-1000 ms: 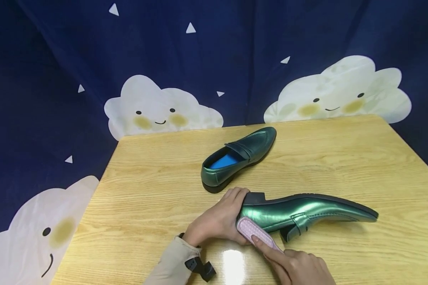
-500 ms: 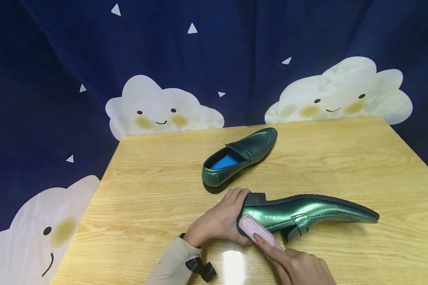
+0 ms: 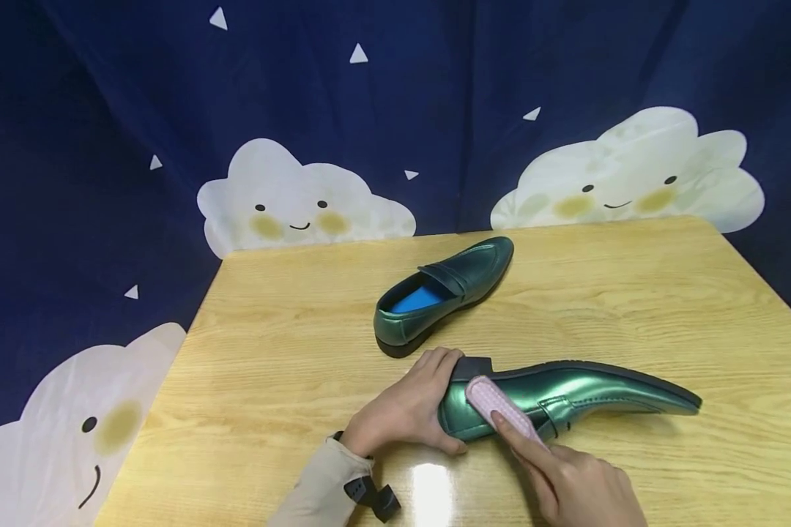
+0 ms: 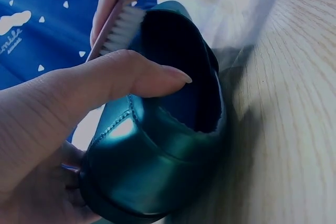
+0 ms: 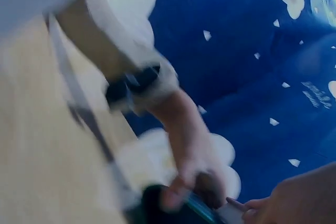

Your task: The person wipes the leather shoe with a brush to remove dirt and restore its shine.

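Note:
A shiny green loafer (image 3: 587, 382) lies on its side, its black sole turned to the far side and its toe pointing right. My left hand (image 3: 405, 410) grips it round the heel; in the left wrist view the thumb (image 4: 152, 77) hooks over the opening's rim. A pink brush (image 3: 501, 406) with white bristles (image 4: 123, 27) is held in my right hand (image 3: 576, 479), the index finger stretched along its back. The brush lies across the shoe's upper side between heel and strap. The right wrist view is blurred, with the brush barely showing.
A second green loafer (image 3: 444, 293) with a blue insole stands upright farther back on the wooden table (image 3: 270, 329). Behind the table hangs a dark blue curtain (image 3: 395, 95) with clouds and white triangles. A black strap (image 3: 372, 498) hangs at the left wrist.
My right hand has moved the brush from the heel rightward along the shoe's side toward the strap. The left hand and both loafers keep their places.

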### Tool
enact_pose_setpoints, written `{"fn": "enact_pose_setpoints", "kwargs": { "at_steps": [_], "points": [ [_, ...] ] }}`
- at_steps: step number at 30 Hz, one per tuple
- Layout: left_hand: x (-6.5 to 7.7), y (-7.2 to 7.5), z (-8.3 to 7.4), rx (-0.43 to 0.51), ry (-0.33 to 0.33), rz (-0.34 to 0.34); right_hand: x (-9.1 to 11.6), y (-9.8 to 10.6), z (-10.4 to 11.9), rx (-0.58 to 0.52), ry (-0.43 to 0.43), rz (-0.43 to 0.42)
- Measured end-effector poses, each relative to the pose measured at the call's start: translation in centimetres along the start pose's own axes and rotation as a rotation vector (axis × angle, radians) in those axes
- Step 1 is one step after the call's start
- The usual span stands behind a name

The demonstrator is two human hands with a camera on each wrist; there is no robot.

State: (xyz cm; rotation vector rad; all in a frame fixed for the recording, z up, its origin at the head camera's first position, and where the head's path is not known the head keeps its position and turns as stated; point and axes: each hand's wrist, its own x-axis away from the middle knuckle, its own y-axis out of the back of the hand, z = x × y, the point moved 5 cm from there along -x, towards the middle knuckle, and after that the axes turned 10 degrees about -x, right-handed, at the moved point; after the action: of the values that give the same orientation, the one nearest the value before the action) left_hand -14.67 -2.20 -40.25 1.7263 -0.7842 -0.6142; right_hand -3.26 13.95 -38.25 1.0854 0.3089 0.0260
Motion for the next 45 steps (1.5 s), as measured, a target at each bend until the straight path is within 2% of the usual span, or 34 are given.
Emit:
{"fn": "enact_pose_setpoints", "kwargs": {
  "at_steps": [2,5,13,18,24,27,35,41,45],
  "points": [
    [-0.1,0.1,0.0,-0.003,-0.008,-0.014,0.3,-0.8,0.7,-0.022,0.034,0.029],
    [-0.1,0.1,0.0,-0.005,-0.010,-0.021,0.4,-1.3,1.0,-0.044,0.027,0.073],
    [-0.2,0.0,0.0,-0.001,0.020,0.021,-0.2,1.9,-1.9,0.018,-0.039,-0.099],
    [-0.4,-0.1,-0.2,0.003,0.012,0.031,0.1,3.1,-3.5,-0.025,-0.084,-0.157],
    [-0.3,0.0,-0.1,0.007,0.004,0.028,0.6,5.6,-5.8,0.045,-0.172,-0.267],
    [-0.2,0.1,0.0,-0.001,0.003,0.019,0.7,5.8,-5.9,0.049,-0.174,-0.289],
    [-0.1,0.1,-0.1,-0.001,0.014,0.021,0.5,3.3,-3.1,0.038,-0.142,-0.183],
    [-0.2,0.0,-0.2,-0.021,0.017,0.021,0.4,1.8,-1.5,0.059,-0.109,-0.136],
    [-0.2,0.0,-0.2,-0.047,0.018,0.017,0.4,0.5,-0.6,0.063,-0.129,-0.019]
  ]
}}
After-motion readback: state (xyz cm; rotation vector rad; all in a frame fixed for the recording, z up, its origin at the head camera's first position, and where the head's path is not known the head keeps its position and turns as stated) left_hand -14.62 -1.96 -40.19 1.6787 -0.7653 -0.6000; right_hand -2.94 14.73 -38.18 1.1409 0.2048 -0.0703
